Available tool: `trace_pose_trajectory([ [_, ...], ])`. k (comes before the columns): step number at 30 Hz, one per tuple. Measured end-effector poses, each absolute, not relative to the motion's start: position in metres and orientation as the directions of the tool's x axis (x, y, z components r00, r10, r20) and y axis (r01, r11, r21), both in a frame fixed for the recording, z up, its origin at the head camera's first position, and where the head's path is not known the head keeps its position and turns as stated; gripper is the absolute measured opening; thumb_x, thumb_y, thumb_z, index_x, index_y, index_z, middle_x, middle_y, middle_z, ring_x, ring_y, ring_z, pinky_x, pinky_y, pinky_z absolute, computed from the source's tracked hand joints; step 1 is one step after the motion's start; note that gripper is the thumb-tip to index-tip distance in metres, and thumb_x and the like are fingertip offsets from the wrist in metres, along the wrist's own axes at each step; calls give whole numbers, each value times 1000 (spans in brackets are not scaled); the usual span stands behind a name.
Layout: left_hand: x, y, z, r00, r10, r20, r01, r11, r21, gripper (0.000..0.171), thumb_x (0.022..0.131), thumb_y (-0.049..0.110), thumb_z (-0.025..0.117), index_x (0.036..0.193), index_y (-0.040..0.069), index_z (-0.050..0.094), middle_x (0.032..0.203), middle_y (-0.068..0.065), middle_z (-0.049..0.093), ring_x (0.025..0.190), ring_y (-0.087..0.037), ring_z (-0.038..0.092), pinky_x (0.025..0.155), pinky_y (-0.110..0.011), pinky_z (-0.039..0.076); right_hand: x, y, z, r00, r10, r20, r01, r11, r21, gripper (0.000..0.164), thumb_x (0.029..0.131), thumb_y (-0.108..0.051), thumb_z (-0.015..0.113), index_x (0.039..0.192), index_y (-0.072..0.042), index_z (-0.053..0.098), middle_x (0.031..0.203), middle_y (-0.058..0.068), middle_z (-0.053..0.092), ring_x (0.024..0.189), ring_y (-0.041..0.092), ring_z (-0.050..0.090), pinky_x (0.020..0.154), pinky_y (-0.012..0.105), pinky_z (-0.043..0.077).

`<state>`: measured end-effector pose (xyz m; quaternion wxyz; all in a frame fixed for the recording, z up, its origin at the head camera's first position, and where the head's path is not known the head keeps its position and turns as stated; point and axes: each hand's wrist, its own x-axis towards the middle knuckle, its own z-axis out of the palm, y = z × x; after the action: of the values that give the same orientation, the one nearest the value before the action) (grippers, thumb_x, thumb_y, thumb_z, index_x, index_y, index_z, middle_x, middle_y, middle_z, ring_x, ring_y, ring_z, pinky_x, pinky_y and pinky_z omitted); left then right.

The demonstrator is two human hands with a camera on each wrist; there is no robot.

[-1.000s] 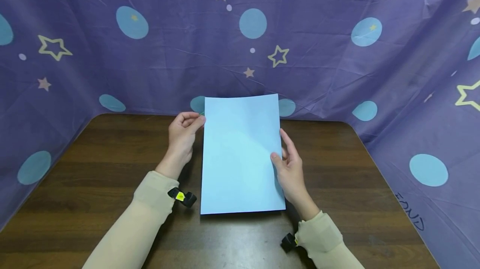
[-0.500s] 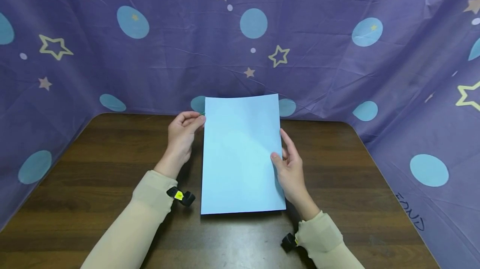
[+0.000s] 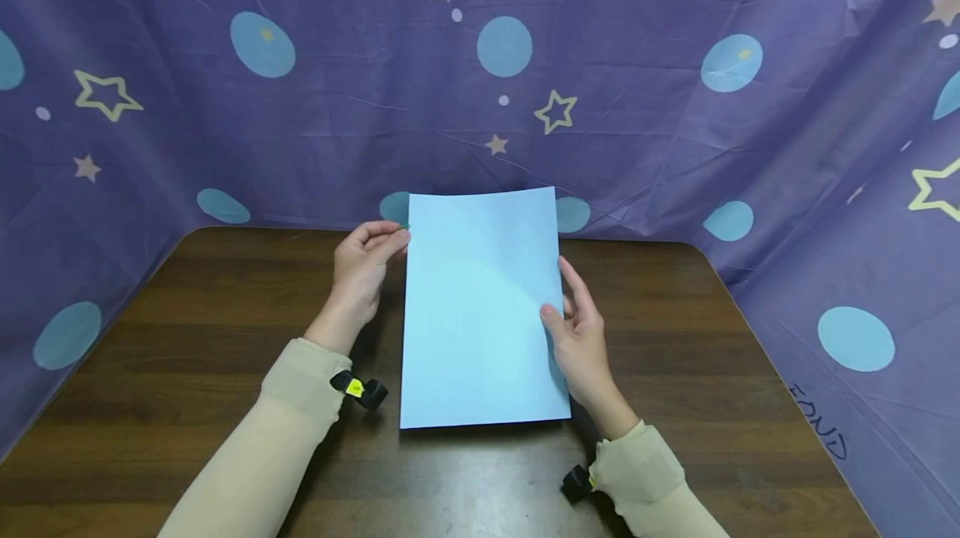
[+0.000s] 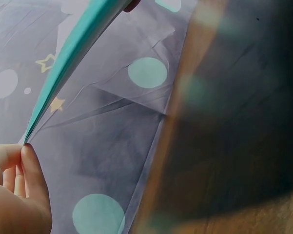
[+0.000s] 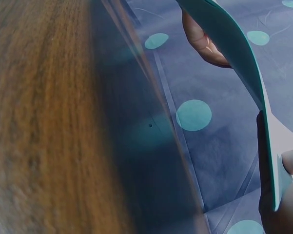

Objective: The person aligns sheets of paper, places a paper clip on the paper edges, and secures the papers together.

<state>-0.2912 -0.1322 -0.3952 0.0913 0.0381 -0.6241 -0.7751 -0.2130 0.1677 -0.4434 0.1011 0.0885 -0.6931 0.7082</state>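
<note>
A light blue sheet of paper (image 3: 480, 313) is held up over the table, slightly bowed; whether it is one sheet or several cannot be told. At its upper left edge my left hand (image 3: 362, 267) pinches it between thumb and forefinger. A tiny green bit shows at those fingertips, too small to identify. My right hand (image 3: 581, 342) grips the right edge, thumb on the front face and the other fingers behind, partly hidden. In the left wrist view the paper (image 4: 63, 63) narrows towards the pinching fingers. Seen edge-on in the right wrist view, the paper (image 5: 234, 44) curves between both hands.
Below lies a dark brown wooden table (image 3: 247, 305) with rounded far corners. A purple curtain (image 3: 375, 80) with blue dots and stars surrounds it at the back and sides. Small black wrist cameras are worn at the left cuff (image 3: 303, 380) and the right cuff (image 3: 637, 463).
My left wrist has shifted very slightly to the left while its fingertips stay at the paper's edge. The paper and my right hand have hardly moved.
</note>
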Motion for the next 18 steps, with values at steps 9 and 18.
trace_pose_trajectory([
  [9,-294,-143,-388,-996,-94,6,26,-216,976,26,97,9,79,117,1,66,98,2,77,92,-9,71,92,-24,59,-213,169,-444,-964,15,266,-266,-17,-964,73,106,6,56,164,-36,40,99,6,64,62,8,34,57,19,34],
  [18,-298,-148,-382,-998,-59,-12,1,-221,975,22,97,3,76,116,-1,64,91,4,76,86,-8,72,84,-19,60,-214,168,-444,-960,19,278,-278,5,-961,74,106,6,57,159,-44,44,83,6,50,60,9,33,55,20,32],
])
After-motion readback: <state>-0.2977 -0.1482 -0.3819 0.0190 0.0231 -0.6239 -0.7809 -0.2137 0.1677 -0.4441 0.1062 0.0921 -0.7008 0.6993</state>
